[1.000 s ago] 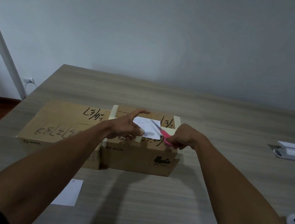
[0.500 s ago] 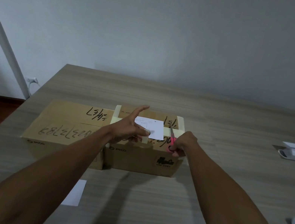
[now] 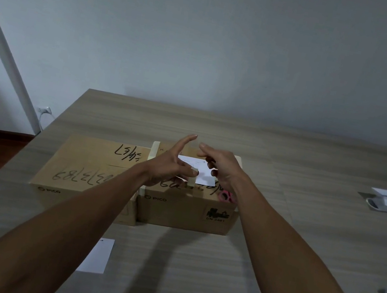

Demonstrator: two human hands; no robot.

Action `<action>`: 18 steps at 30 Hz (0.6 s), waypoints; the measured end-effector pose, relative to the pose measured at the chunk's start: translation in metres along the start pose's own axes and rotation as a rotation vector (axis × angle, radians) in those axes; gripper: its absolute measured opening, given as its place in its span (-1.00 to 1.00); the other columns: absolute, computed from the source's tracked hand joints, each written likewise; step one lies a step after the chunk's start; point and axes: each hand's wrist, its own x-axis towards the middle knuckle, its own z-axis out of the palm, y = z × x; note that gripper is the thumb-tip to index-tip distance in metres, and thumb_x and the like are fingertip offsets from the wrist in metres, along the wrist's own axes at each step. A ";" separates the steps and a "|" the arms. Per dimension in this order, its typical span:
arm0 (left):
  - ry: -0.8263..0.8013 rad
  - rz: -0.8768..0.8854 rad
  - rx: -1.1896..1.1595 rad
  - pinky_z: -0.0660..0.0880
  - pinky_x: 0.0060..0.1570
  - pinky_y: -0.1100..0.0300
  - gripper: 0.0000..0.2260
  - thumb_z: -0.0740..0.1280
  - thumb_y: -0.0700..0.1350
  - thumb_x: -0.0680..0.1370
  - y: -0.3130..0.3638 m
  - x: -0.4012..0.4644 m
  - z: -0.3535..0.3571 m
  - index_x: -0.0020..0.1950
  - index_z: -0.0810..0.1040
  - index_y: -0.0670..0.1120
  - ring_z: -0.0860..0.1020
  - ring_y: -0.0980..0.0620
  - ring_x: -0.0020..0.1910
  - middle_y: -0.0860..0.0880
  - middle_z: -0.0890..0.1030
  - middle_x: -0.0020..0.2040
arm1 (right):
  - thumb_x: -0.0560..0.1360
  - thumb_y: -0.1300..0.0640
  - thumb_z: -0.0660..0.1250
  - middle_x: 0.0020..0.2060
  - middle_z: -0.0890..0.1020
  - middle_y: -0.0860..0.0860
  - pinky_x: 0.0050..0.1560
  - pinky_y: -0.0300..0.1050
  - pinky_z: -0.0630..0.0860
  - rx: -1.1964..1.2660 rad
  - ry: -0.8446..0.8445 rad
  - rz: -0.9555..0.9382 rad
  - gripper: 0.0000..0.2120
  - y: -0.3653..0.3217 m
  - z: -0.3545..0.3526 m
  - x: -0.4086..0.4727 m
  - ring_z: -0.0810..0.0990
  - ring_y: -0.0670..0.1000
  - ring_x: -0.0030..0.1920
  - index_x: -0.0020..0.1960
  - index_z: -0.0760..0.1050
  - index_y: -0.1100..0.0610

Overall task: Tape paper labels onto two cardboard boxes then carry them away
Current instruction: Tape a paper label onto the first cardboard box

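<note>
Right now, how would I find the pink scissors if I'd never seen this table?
Start at the wooden table and find the two cardboard boxes side by side; go to the right-hand box, the one with the white paper label on top. The scissors lie on its top at the near right corner, beside the right forearm. Their pink handle loops are the only bright colour among brown cardboard and white paper.

Both boxes (image 3: pixel 95 168) (image 3: pixel 186 209): matt brown corrugated cardboard, marker-scribbled. Label (image 3: pixel 204 174): plain white paper, beige masking tape (image 3: pixel 191 181) strip. Table (image 3: pixel 287 163): matt grey wood-grain laminate; scissors (image 3: pixel 226 196) handles glossy pink plastic.

Scissors (image 3: pixel 227 196) beside right hand (image 3: pixel 222 168)
</note>
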 end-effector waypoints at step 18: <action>0.535 -0.060 0.379 0.56 -0.11 0.04 -0.35 0.40 -0.21 0.59 -0.029 -0.005 -0.019 0.57 0.12 -0.06 0.60 -0.11 -0.14 -0.07 0.59 -0.11 | 0.45 0.13 0.57 -0.33 0.61 -0.01 -0.23 -0.18 0.39 -0.141 -0.007 -0.079 -0.85 -0.014 0.000 0.009 0.44 -0.07 -0.31 -0.09 0.71 0.22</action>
